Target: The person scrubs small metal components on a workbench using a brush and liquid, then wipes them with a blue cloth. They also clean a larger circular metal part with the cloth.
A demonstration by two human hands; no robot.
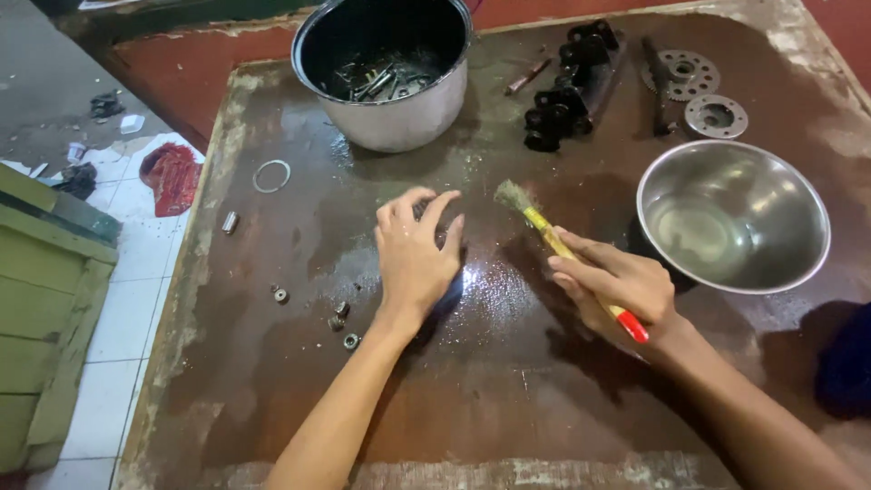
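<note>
Big wet, oily table (272, 399) w/ worn pale edges. Black-lined pot (386, 68) stands at the far side, bolts lying inside. Steel bowl (733, 216) sits to the right, near the right hand. Dark chain piece (570, 86) and two metal discs (699, 91) lie beyond it. Left hand (415, 259) rests palm-down at mid-table, fingers spread and curled over a dark part (449, 295) mostly hidden under it; can't tell what it is. Right hand (621, 286) is closed round a yellow brush (562, 247), red handle end, bristles aimed at the left hand's fingertips. Small nuts (343, 318) lie left of the wrist; thin ring (271, 175) farther off.
</note>
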